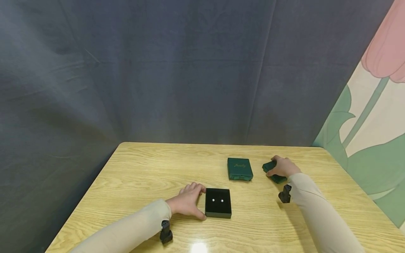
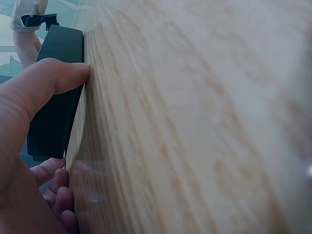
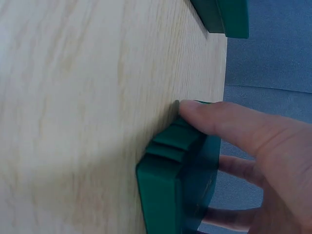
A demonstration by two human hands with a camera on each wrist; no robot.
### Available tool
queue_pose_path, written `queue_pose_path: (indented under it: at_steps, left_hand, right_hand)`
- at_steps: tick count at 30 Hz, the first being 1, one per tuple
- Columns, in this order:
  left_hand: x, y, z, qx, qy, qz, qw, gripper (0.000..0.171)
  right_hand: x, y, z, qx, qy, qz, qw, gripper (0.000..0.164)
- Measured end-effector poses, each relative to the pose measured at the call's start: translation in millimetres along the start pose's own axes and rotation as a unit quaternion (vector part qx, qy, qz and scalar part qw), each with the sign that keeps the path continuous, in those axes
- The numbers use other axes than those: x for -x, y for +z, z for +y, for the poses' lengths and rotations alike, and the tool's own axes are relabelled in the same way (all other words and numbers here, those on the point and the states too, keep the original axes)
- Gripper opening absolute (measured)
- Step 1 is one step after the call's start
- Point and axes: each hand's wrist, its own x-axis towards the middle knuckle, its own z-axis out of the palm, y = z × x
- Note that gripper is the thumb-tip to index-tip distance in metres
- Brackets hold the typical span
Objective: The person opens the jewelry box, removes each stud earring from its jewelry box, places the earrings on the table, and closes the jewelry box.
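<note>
In the head view, my left hand [image 1: 189,201] holds the left side of an uncovered square jewelry box [image 1: 218,213], its thumb at the near corner and index finger at the far one. Two pearl-like stud earrings [image 1: 217,200] sit on its black lining. The left wrist view shows the dark green box side [image 2: 61,48] behind my thumb. Farther right, my right hand [image 1: 284,167] grips a green jewelry box [image 3: 158,200] with a stepped, bow-like edge. Its thumb presses one side and the fingers reach around the other; the palm hides much of the top.
A green jewelry box [image 1: 239,168] with gold lettering and a bow-like front rests between the hands, farther back on the wooden table [image 1: 152,168]. Dark cloth [image 1: 190,77] hangs behind the table, and a flower-patterned panel [image 1: 373,140] stands to the right.
</note>
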Motion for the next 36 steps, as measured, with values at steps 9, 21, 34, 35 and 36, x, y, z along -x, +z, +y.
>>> queue_pose_path:
  at_steps: [9, 21, 34, 35, 36]
  left_hand:
    - [0.8, -0.3, 0.8, -0.003, -0.003, 0.001, 1.0, 0.075]
    - [0.6, 0.4, 0.0, 0.003, 0.0, 0.002, 1.0, 0.075]
    - [0.9, 0.0, -1.5, 0.0, -0.001, 0.003, 1.0, 0.076]
    - [0.7, 0.0, -1.7, -0.001, -0.001, 0.003, 1.0, 0.076]
    - [0.5, -0.2, -1.6, -0.001, 0.0, 0.003, 1.0, 0.076]
  right_hand:
    - [1.7, -4.4, -9.0, -0.005, -0.021, 0.019, 1.0, 0.091]
    - [32.5, -21.7, -68.9, -0.108, -0.126, 0.108, 0.98, 0.069]
    - [78.5, 21.1, -126.3, -0.256, -0.24, 0.041, 0.935, 0.046]
    - [80.7, 25.7, -128.1, -0.264, -0.243, 0.031, 0.933, 0.044]
    - [82.6, 30.1, -129.9, -0.27, -0.246, 0.022, 0.931, 0.043]
